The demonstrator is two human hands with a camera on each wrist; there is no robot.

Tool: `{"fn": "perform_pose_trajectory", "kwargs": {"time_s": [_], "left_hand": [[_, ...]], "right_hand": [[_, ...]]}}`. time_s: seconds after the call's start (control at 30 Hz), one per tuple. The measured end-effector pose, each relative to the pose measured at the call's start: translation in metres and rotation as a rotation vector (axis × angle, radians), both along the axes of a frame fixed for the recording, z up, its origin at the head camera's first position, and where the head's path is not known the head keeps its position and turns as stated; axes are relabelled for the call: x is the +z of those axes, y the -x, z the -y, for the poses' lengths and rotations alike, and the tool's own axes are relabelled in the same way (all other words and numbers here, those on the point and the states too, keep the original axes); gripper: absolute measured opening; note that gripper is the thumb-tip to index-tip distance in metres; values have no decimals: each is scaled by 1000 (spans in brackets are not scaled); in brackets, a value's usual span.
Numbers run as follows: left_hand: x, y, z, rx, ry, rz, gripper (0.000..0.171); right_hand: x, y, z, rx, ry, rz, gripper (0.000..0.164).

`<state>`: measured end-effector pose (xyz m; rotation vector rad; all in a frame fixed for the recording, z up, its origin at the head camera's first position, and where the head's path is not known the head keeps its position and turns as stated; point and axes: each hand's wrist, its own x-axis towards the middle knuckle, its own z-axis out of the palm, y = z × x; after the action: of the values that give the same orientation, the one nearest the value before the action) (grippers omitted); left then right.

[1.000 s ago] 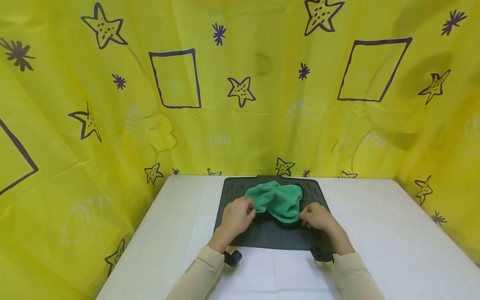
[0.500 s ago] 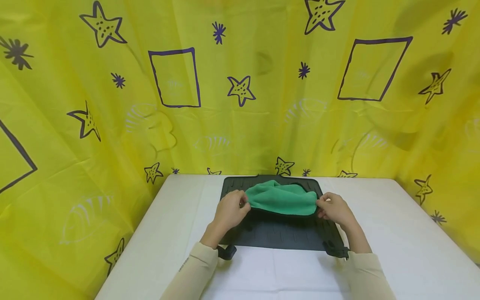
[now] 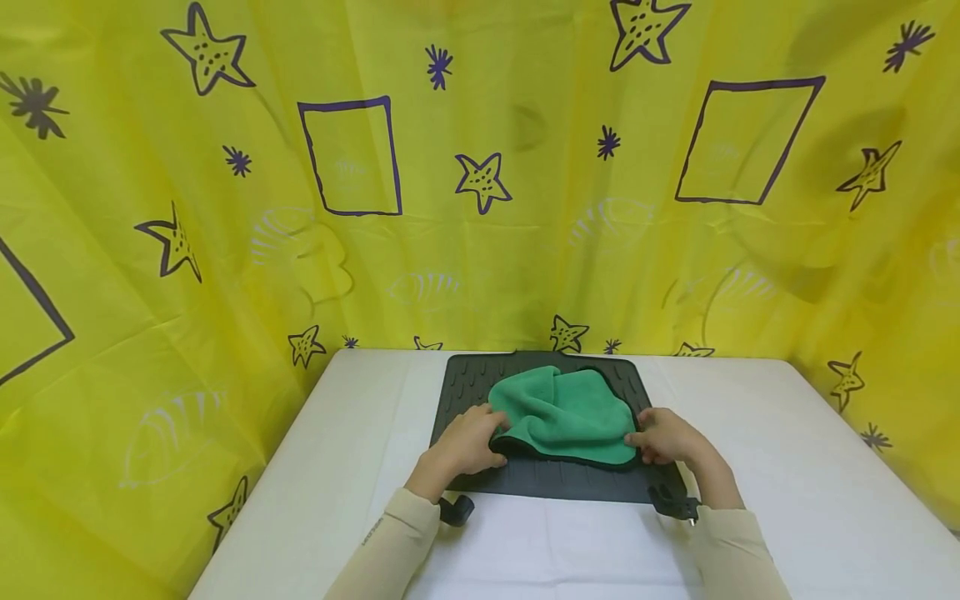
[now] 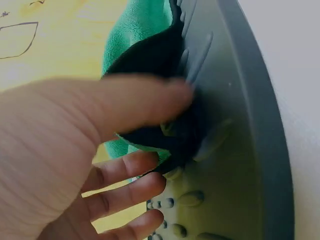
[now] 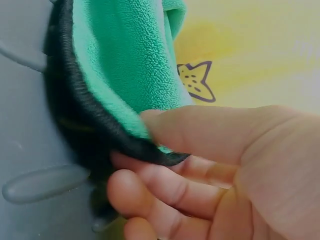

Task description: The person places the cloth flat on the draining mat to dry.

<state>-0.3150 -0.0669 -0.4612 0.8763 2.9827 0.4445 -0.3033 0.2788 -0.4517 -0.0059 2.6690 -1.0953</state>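
Now | left hand [image 3: 465, 442] spread by green cloth [image 3: 562, 417] | right hand [image 3: 665, 435] pinches its corner

Bright, even light fills the head view, with soft shadows on the near table [image 3: 765, 450]. From the left wrist, the left hand [image 4: 60, 137] has a blurred thumb and the curtain [image 4: 55, 55] is washed out; from the right, deep shadow lies under the green cloth [image 5: 120, 50]

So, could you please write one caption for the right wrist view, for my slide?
Grip of a right hand on the black-edged corner of a green cloth, over a ridged mat.
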Motion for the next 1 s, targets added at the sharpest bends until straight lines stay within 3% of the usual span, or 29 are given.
{"fn": "perform_pose_trajectory", "kwargs": {"time_s": [0.17, 0.37, 0.57, 0.67, 0.9, 1.0], "left_hand": [[-1, 4, 2, 15, -50, -16, 26], [11, 8, 16, 27, -153, -54, 29], [22, 10, 29, -33, -193, -72, 32], [25, 8, 32, -52, -167, 3, 30], [25, 0, 32, -62, -61, 279, 16], [23, -1, 31, -54, -81, 316, 3]], "right_hand": [[1, -2, -2, 33, -15, 8, 63], [8, -5, -11, 27, 12, -8, 46], [15, -7, -13, 66, 37, -6, 33], [13, -8, -12, 95, 31, -3, 24], [7, -11, -11, 154, 0, 37, 17], [7, -11, -12, 146, 2, 29, 16]]}}
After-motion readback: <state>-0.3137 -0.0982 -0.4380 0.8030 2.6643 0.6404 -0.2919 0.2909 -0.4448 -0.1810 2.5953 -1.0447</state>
